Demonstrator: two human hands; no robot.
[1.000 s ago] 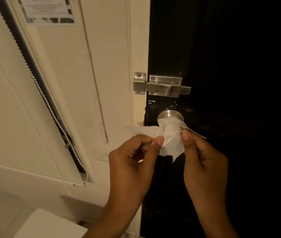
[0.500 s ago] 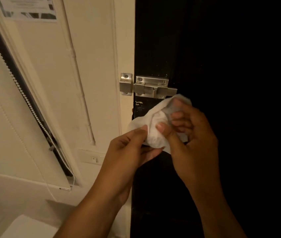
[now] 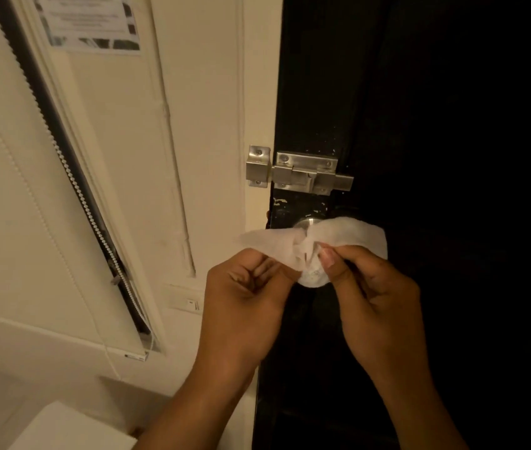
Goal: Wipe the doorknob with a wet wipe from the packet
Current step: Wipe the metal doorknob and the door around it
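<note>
A white wet wipe [image 3: 348, 235] is spread in front of the dark door, just below the latch. My left hand [image 3: 244, 303] pinches its left part and my right hand [image 3: 374, 293] pinches its middle with thumb and fingers. Behind the wipe only the top of the round metal doorknob [image 3: 306, 224] shows; the wipe hides the rest. The packet is not in sight.
A steel slide bolt [image 3: 303, 172] joins the black door [image 3: 420, 108] to the cream frame above the knob. To the left hang a roller blind with a bead chain [image 3: 82, 203], a posted notice [image 3: 88, 24] and a wall switch [image 3: 189, 302]. A white surface [image 3: 72, 430] lies at bottom left.
My right hand has come off the knob and dropped lower. Both hands now hold the wipe pulled apart in front of the knob, whose top shows again.
</note>
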